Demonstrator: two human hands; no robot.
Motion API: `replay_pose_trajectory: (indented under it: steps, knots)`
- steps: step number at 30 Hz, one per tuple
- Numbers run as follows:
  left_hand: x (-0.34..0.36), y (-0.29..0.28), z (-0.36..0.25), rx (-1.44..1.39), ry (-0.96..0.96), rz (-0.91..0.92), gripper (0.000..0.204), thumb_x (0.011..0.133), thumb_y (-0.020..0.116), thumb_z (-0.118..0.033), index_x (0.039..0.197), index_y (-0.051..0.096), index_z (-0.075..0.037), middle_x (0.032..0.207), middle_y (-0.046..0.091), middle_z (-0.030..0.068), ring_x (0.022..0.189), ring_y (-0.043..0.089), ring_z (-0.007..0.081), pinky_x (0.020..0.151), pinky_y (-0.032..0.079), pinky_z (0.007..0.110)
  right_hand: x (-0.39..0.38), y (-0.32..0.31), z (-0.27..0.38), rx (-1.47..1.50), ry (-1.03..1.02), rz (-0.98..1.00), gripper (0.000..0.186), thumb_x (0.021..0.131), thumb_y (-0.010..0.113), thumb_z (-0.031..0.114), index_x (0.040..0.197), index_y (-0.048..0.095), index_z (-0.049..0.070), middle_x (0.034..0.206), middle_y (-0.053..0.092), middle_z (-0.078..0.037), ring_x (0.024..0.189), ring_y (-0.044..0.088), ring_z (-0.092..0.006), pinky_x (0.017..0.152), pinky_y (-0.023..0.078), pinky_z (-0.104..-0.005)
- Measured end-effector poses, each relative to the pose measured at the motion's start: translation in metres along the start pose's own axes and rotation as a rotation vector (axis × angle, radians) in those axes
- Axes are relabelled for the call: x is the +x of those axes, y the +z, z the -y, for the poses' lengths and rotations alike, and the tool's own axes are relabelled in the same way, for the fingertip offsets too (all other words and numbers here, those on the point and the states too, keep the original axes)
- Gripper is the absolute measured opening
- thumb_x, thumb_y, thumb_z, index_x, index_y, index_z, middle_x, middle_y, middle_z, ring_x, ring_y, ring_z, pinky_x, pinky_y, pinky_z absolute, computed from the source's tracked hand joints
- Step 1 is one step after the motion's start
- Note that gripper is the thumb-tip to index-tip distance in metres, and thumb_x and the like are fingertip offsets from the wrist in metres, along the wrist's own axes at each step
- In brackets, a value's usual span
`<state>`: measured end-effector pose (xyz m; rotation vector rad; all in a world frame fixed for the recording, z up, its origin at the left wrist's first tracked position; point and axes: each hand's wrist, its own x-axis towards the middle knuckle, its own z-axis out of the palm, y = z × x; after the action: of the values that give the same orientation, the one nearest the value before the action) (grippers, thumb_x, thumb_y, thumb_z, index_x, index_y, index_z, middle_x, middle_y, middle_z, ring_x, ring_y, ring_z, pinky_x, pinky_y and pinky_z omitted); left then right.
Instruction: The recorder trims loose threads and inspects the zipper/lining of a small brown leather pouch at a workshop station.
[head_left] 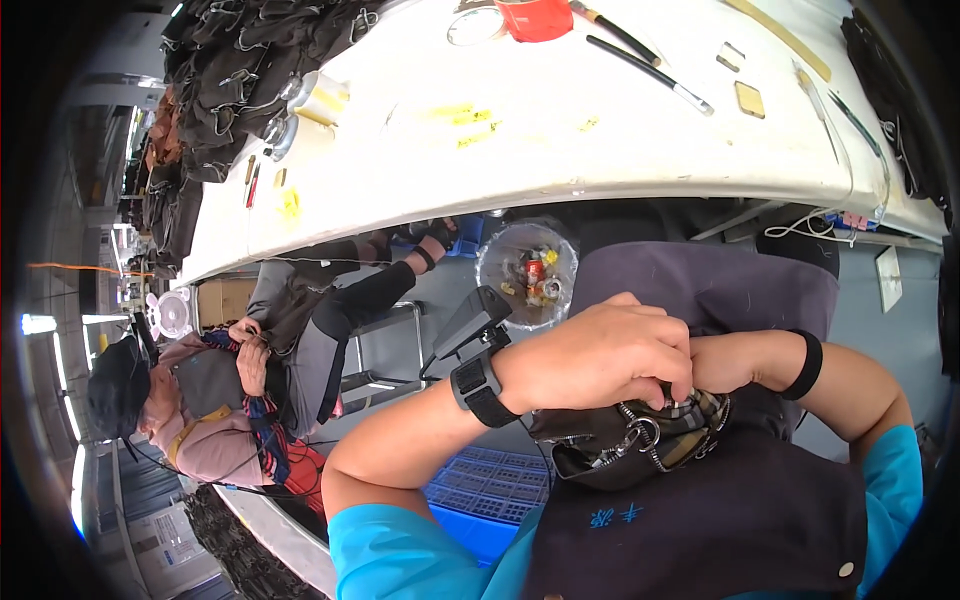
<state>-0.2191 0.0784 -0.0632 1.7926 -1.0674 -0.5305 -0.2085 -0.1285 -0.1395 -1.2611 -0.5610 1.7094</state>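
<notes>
A small dark bag (585, 440) with metal zippers, a metal ring and a checked fabric part rests against my apron over my lap. My left hand (615, 345) bends over the top of the bag, its fingers curled down and pressed together at the checked part. Right against it, my right hand (725, 362) is closed at the same spot. The fingertips are mostly hidden, so whether they also pinch something small does not show. A strapped device (475, 375) sits on my left wrist, and a black band (806, 365) circles my right forearm.
A white worktable (400, 180) curves across ahead, holding brushes (650, 75), a red container (535, 18) and a glass jar (320, 98). Dark bags (225, 80) pile at its far left. Below stand a lined waste bin (500, 265) and a blue crate (485, 490). A co-worker (215, 400) sits left.
</notes>
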Motion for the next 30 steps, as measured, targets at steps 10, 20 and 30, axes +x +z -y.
replay_pose_trajectory:
  steps: [10, 20, 30]
  knots:
    - [-0.003, 0.004, 0.011, 0.014, 0.046, -0.048, 0.009, 0.078, 0.073, -0.013, 0.082, 0.066, -0.016, 0.089, 0.059, -0.0046, 0.087, 0.058, 0.0169, 0.081, 0.040, 0.033, 0.006, -0.001, -0.009, 0.016, 0.014, -0.013, 0.037, 0.100, 0.047, 0.020, 0.131, 0.054, 0.000, 0.133, 0.054, -0.015, 0.122, 0.050, -0.0209, 0.102, 0.041, -0.0329]
    - [-0.006, 0.014, 0.014, -0.015, 0.027, -0.075, 0.010, 0.076, 0.074, -0.011, 0.079, 0.064, -0.012, 0.091, 0.060, -0.0020, 0.087, 0.059, 0.0192, 0.077, 0.042, 0.033, 0.004, 0.003, -0.001, -0.053, 0.004, -0.059, 0.035, 0.099, 0.049, 0.022, 0.121, 0.059, -0.003, 0.118, 0.063, -0.012, 0.107, 0.055, -0.0159, 0.092, 0.044, -0.0303]
    - [-0.016, 0.025, 0.014, -0.051, -0.078, -0.249, 0.016, 0.068, 0.079, -0.008, 0.077, 0.067, -0.013, 0.087, 0.063, -0.0013, 0.081, 0.058, 0.0195, 0.073, 0.042, 0.032, 0.002, 0.004, -0.004, 0.063, 0.047, -0.019, 0.034, 0.101, 0.043, 0.021, 0.113, 0.063, -0.003, 0.098, 0.066, -0.004, 0.088, 0.056, -0.0118, 0.082, 0.045, -0.0289]
